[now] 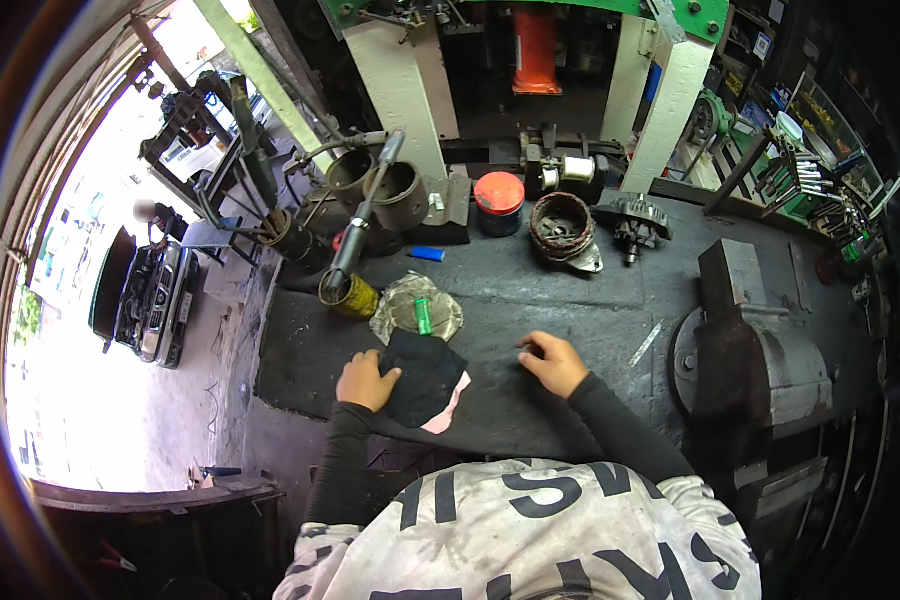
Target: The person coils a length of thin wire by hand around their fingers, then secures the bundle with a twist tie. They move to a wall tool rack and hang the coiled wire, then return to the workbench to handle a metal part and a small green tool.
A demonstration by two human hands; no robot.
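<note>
A black sheet [420,375] with a pink strip along its lower right edge lies on the dark workbench; whether it is cloth or paper I cannot tell. My left hand [367,381] rests at its left edge, fingers loosely bent and thumb apart, holding nothing that I can see. To the right of the sheet, my right hand [555,364] is over the bench with index finger and thumb apart and the other fingers partly hidden. Behind the sheet a green cylinder [423,316] sits on a crumpled, dirty, pale wrapping [395,298].
A yellow can [348,297] with a long tool standing in it is at the left. Further back are a blue cylinder [427,254], a red-lidded tub [499,203], a copper-wound stator [563,228] and a finned metal part [634,222]. A large vise [760,350] occupies the right.
</note>
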